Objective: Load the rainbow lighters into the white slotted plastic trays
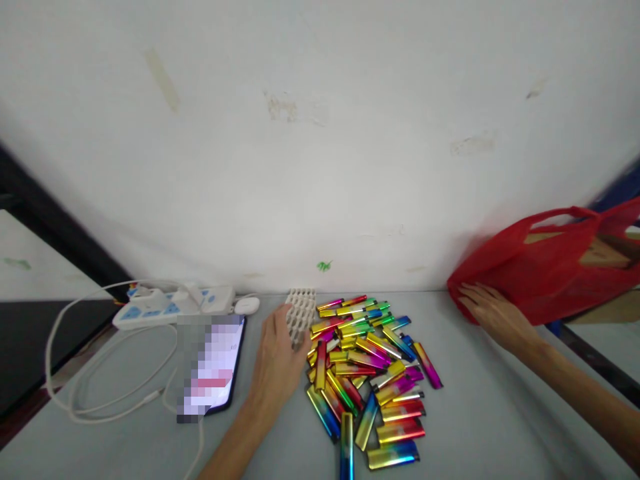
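A pale tray with rows of holes (301, 310) lies flat against the foot of the wall. My left hand (280, 353) is closed on its near end, fingers along the left side and thumb at the front. Just to the right of that hand spreads a loose pile of shiny lighters (360, 360), coloured in gold, red, green, blue and purple fades. My right hand (493, 317) rests with fingers stretched out against the lower left side of a red carrier bag (520, 273). No object shows in its fingers.
On the left, a phone (220, 373) lies beside a white power strip (173, 307) with plugs in it. A white cable (90, 419) loops over the grey table (465, 413). Cardboard (607, 252) shows inside the bag. The white wall (320, 167) bounds the table's back.
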Demonstrator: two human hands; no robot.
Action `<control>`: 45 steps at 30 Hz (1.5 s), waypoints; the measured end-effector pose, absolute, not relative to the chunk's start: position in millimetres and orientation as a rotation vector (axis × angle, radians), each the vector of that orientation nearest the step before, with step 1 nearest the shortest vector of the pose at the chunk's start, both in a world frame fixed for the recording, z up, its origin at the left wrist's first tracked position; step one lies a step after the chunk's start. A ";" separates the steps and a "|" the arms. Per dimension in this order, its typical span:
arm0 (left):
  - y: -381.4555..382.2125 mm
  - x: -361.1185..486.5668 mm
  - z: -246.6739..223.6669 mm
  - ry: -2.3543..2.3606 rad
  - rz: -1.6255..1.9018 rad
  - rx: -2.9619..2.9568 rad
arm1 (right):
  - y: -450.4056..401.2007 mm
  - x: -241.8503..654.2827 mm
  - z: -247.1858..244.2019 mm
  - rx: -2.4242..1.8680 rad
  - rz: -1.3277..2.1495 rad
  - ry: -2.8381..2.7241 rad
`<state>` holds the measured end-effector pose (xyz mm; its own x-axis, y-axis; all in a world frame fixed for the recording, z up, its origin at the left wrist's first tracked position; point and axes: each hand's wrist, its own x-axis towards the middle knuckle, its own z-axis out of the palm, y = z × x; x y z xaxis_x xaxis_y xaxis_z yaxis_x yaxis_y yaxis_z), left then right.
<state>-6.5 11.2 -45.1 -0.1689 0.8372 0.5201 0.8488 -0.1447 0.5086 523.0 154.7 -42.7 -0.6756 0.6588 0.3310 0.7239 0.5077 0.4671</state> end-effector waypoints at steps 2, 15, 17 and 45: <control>11.1 -7.2 -46.6 -2.051 -1.238 -2.015 | 158.1 530.7 -44.8 -1.205 -0.882 -2.631; 11.0 -7.2 -46.3 -2.023 -1.226 -1.921 | 167.1 545.4 -40.1 -1.192 -0.756 -2.611; 11.1 -8.3 -46.7 -2.019 -1.220 -1.898 | 163.6 538.4 -38.5 -1.219 -0.724 -2.588; 4.8 -11.2 -38.5 -2.167 -0.744 -1.732 | 93.4 218.0 -12.8 -1.211 0.240 -2.612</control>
